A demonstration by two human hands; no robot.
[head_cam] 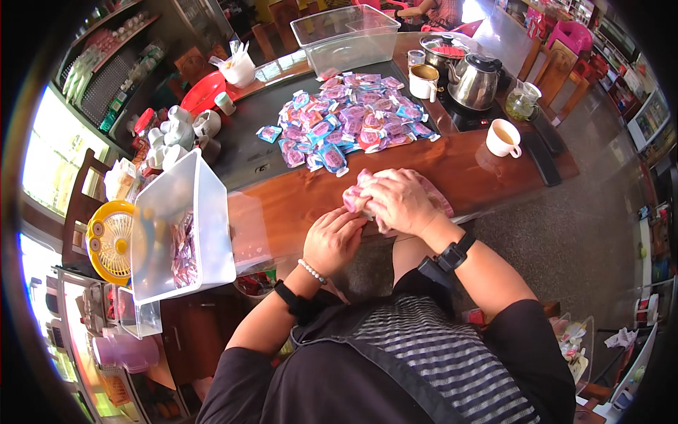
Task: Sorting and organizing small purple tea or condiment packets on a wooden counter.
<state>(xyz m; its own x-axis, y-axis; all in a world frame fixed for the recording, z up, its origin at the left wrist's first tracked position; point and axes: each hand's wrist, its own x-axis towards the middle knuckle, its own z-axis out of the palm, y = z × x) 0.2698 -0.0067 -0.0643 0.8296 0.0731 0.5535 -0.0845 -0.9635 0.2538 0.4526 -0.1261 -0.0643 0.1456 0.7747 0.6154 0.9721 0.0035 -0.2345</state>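
A crumpled pink cloth point(431, 193) lies at the table's front edge, bunched under my right hand point(400, 199), whose fingers are curled around it. My left hand point(333, 236) is just left of it, with fingertips meeting the cloth. Whether those fingers pinch anything is hidden. Beyond both hands, a heap of small wrapped packets point(349, 119) in purple, blue and orange film spreads over the dark inset of the wooden table point(286, 212).
At left, a translucent plastic bin point(214, 233) holds more packets, beside a yellow fan point(108, 244). A clear bin point(349, 50) stands behind the heap. To the right are a steel kettle point(474, 82), a glass teapot point(522, 100) and a filled cup point(503, 139). A person point(437, 13) sits beyond.
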